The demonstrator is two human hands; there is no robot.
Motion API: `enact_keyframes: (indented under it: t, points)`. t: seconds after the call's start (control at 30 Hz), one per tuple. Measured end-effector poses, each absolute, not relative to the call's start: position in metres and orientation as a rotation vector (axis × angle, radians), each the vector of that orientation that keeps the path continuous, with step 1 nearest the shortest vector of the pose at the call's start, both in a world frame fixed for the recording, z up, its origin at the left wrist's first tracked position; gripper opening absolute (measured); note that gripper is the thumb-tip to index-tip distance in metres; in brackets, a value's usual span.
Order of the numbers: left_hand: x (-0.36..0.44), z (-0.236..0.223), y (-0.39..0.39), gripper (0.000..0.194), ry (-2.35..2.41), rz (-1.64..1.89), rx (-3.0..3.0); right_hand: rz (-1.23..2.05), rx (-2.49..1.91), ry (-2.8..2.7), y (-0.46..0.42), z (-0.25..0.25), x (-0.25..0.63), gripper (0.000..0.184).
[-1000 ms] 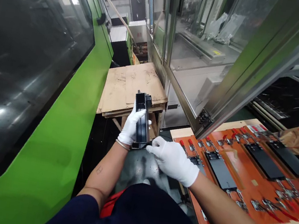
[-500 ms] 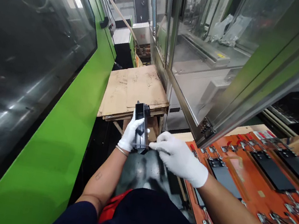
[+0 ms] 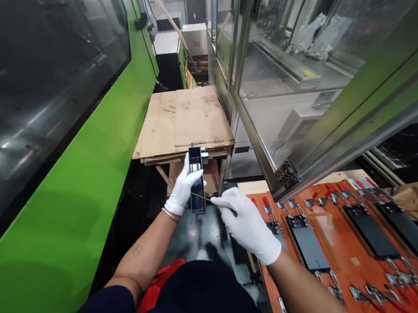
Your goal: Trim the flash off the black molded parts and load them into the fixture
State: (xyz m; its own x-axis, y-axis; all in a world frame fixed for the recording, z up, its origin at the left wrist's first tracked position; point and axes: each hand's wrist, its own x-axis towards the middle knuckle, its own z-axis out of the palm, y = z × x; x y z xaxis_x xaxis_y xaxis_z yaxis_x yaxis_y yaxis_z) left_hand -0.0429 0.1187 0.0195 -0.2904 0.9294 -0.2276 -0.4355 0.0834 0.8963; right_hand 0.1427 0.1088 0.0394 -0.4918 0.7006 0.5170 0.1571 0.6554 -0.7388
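My left hand [image 3: 184, 187], in a white glove, is closed around a long black plastic housing [image 3: 199, 197] with an open, hollow face. The housing is tilted, its far end near the cardboard stack. Pinched in my gloved right hand [image 3: 248, 222] is a thin rod-like metal tool [image 3: 201, 196]. Its slender shaft reaches left across the lower half of the housing, close to my left fingers. Most of its handle is hidden by my right fingers, and whether the tip touches the plastic I cannot tell.
Flattened cardboard sheets [image 3: 183, 120] lie stacked just ahead. On the right, an orange board [image 3: 337, 253] carries red-handled toggle clamps and several dark flat panels [image 3: 308, 244]. A green machine [image 3: 80, 183] stands close on the left; a glazed machine door [image 3: 281, 110] juts in from the right.
The housing has turned in my left hand, showing more of its hollow face. The tool's shaft now crosses it. The view has shifted slightly.
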Motion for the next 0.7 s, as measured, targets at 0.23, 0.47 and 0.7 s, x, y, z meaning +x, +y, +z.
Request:
enact_keyframes:
  t: [0.23,0.47,0.7]
  points:
    - [-0.05,0.014,0.102,0.081,0.961,1.327,0.385,0.969,-0.886,-1.871,0.092,0.03,0.135,0.025]
    - [-0.064,0.011,0.095,0.109,0.773,1.291,0.36,1.066,-0.916,-1.823,0.081,0.024,0.125,0.023]
    - [-0.076,-0.008,0.092,0.09,0.797,1.267,0.267,0.909,-0.692,-2.062,0.074,0.032,0.125,0.021]
